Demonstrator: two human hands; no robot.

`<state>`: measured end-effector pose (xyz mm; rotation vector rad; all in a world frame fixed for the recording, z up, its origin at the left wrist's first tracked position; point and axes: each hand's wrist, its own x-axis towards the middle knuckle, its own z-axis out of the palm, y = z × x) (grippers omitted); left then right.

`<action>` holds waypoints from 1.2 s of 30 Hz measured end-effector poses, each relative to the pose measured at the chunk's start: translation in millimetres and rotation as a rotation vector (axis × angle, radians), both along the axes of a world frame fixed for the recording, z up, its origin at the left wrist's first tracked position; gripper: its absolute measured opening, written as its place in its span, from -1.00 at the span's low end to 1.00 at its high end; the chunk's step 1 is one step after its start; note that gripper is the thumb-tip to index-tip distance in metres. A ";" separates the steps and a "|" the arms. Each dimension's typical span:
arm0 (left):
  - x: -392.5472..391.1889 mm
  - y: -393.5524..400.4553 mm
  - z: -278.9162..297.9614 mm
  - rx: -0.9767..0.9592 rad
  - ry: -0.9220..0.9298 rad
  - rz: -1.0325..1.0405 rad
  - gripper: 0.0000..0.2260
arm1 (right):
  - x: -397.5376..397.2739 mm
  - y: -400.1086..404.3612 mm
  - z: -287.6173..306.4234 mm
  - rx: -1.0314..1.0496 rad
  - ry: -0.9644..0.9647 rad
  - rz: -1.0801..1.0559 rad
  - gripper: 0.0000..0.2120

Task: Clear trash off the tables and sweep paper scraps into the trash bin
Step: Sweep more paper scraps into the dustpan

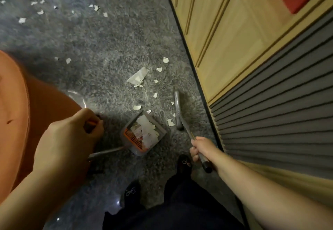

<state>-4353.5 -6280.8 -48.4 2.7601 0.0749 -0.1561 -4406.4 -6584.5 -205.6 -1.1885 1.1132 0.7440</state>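
A grey dustpan (161,130) with an orange comb stands on the shaggy grey carpet, and several white paper scraps lie inside it. My left hand (72,136) grips the top of its long metal handle (106,152). My right hand (201,148) grips the broom handle, and the grey broom head (178,110) rests on the carpet just right of the dustpan. A larger torn paper piece (138,77) and several small scraps lie ahead of the pan. More paper scraps (66,0) are scattered at the far left.
An orange chair (19,107) fills the left edge, close to my left arm. A wooden cabinet wall (225,31) and a ribbed grey panel (281,107) run along the right. My feet in dark shoes (183,161) stand just behind the dustpan.
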 end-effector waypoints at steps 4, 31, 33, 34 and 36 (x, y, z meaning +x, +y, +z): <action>0.9 -13.1 -1.7 0.015 -0.008 0.093 -0.88 | 57.5 -19.2 -4.4 0.074 0.030 0.091 -0.67; 76.0 -29.0 -24.1 0.159 0.078 0.117 -0.88 | 171.0 -48.4 -11.7 -0.152 0.001 0.520 -0.82; 88.7 -22.5 -28.6 0.199 0.061 0.102 -0.88 | 174.7 -40.4 -16.4 -0.150 0.015 0.574 -0.78; 93.4 -18.5 -30.4 0.210 0.066 0.097 -0.88 | 174.2 -35.5 -17.4 -0.155 0.017 0.606 -0.73; 100.1 -9.7 -33.6 0.201 0.087 0.087 -0.88 | 169.0 -23.0 -16.7 -0.157 0.030 0.670 -0.61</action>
